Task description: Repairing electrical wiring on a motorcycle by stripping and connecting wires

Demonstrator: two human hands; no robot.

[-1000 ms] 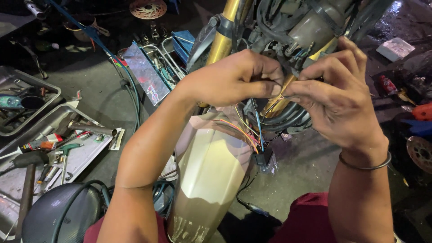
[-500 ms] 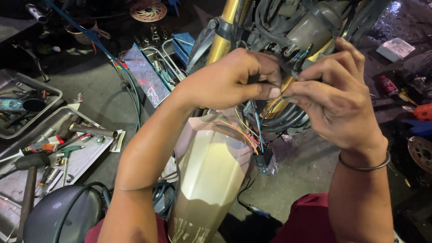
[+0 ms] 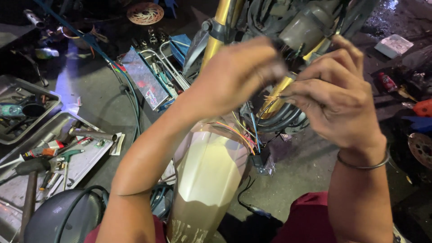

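- Grey concrete floor (image 3: pixel 108 108), littered with tools and parts, wet patch at top right.
- Cream front fender (image 3: pixel 209 180) at centre bottom, running up toward gold fork tubes (image 3: pixel 221 27) of a motorcycle.
- Dark round helmet-like shell (image 3: pixel 54 220) at bottom left, a hose looped over it.
- Two metal trays (image 3: pixel 85 159) at left holding hammer (image 3: pixel 29 184), screwdrivers, pliers; second tray further left with dark round parts.
- Left hand (image 3: pixel 234 78) at centre, fingers curled together, pinching something small near the headlight area; tips blurred, exact grip hard to tell.
- Right hand (image 3: pixel 335 103) just beside it, fingers bent inward and pinched on thin wires; metal bangle (image 3: pixel 362 164) on wrist.
- Wire bundle (image 3: pixel 245 132), orange, yellow, green, blue strands, hanging from between the hands down to a small black connector (image 3: pixel 261 162) above the fender.
- Black cable loops (image 3: pixel 281 119) under right hand, wrapped by the gold fork leg.
- Shiny rectangular flat package (image 3: pixel 141 76), silver with red and blue patches, lying tilted on floor left of fork.
- White box-shaped package (image 3: pixel 393 45) at top right on floor.
- Brake disc (image 3: pixel 145 12) at top centre-left.
- Small red bottle (image 3: pixel 387 82) at right, near orange object at edge.
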